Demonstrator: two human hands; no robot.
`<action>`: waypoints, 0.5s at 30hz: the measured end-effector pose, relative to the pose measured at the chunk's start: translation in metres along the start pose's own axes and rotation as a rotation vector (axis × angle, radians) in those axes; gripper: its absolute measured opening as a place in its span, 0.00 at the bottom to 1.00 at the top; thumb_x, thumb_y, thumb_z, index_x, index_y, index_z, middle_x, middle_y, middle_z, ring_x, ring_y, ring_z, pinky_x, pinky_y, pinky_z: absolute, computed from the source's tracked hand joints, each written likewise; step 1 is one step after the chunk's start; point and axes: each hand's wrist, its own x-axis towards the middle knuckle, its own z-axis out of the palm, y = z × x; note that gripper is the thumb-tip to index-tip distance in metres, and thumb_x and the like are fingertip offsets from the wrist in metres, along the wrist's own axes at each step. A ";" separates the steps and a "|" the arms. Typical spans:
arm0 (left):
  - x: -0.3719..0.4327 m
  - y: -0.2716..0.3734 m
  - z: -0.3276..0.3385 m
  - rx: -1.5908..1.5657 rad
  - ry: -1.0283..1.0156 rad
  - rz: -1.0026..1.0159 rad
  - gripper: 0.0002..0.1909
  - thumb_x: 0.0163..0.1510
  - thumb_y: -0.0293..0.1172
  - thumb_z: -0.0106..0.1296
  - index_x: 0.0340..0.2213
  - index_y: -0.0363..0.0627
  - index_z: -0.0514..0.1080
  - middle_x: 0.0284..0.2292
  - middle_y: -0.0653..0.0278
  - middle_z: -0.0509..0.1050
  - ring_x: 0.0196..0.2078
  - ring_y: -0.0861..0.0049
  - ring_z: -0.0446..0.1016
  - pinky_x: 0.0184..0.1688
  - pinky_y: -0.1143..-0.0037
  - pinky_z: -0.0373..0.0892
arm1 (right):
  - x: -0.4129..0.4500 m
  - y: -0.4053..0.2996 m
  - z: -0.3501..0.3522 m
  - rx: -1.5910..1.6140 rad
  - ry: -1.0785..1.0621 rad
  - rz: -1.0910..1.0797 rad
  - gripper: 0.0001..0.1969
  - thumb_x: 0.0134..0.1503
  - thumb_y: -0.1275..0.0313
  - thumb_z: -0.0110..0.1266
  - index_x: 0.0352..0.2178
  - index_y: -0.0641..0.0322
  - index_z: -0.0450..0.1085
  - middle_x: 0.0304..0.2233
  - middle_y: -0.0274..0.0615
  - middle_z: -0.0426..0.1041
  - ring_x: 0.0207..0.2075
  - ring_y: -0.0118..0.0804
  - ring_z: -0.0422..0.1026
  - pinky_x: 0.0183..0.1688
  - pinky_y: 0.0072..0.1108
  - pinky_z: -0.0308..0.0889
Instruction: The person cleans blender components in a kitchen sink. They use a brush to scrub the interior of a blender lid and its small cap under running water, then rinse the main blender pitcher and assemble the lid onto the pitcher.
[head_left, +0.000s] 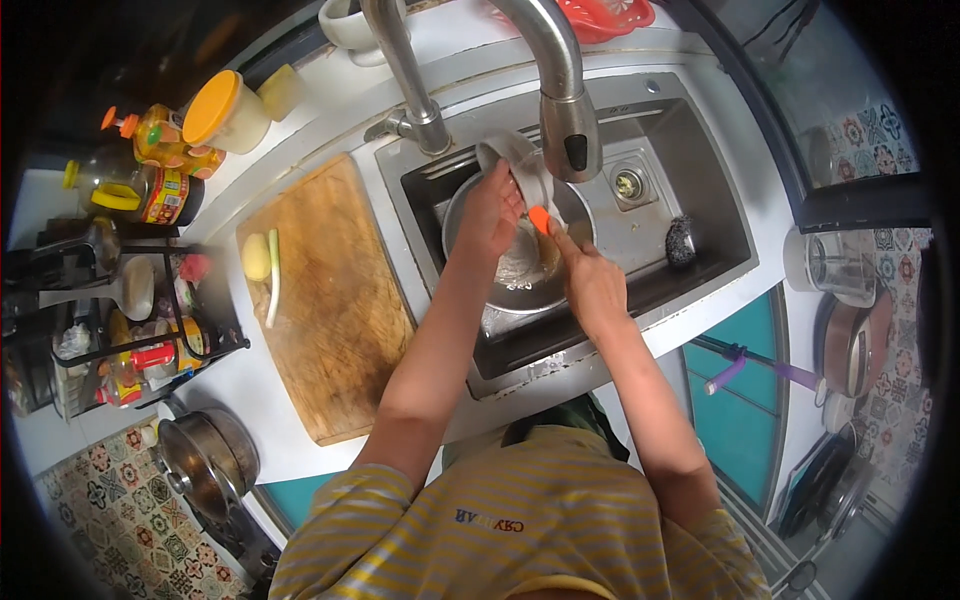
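Note:
In the sink, my left hand holds a tilted pale bowl by its side. The bowl is over a round stainless steel basin, which has some clear liquid in it. My right hand grips a small tool with an orange end, the index finger stretched along it. The orange end is at the bowl's lower rim, and the rest of the tool is hidden by the hand. Above the right hand hangs the faucet's spray head; no running stream can be made out.
Left of the sink lies a wooden cutting board with what looks like a peeled potato and a scallion stalk. A dark scrubber and a drain with scraps are on the right. Bottles and a wire rack stand far left.

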 end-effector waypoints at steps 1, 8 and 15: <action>-0.002 0.004 0.004 0.024 -0.006 0.040 0.13 0.52 0.34 0.43 0.38 0.39 0.64 0.35 0.62 0.69 0.39 0.73 0.68 0.43 0.76 0.64 | 0.006 0.000 0.001 0.034 0.074 -0.041 0.32 0.43 0.82 0.40 0.51 0.42 0.52 0.33 0.51 0.67 0.26 0.49 0.71 0.29 0.33 0.66; 0.001 0.002 -0.003 0.151 0.028 -0.036 0.10 0.53 0.36 0.41 0.34 0.44 0.65 0.26 0.66 0.70 0.30 0.78 0.70 0.34 0.75 0.66 | 0.010 -0.014 -0.001 0.142 0.234 -0.131 0.32 0.42 0.83 0.41 0.50 0.45 0.54 0.34 0.50 0.67 0.23 0.49 0.70 0.25 0.32 0.66; -0.001 -0.006 0.008 0.154 0.120 -0.061 0.08 0.53 0.37 0.40 0.30 0.48 0.65 0.26 0.70 0.69 0.29 0.79 0.68 0.32 0.77 0.65 | 0.002 -0.005 -0.001 0.093 0.248 -0.074 0.29 0.44 0.80 0.41 0.50 0.42 0.56 0.31 0.47 0.69 0.23 0.48 0.70 0.24 0.32 0.66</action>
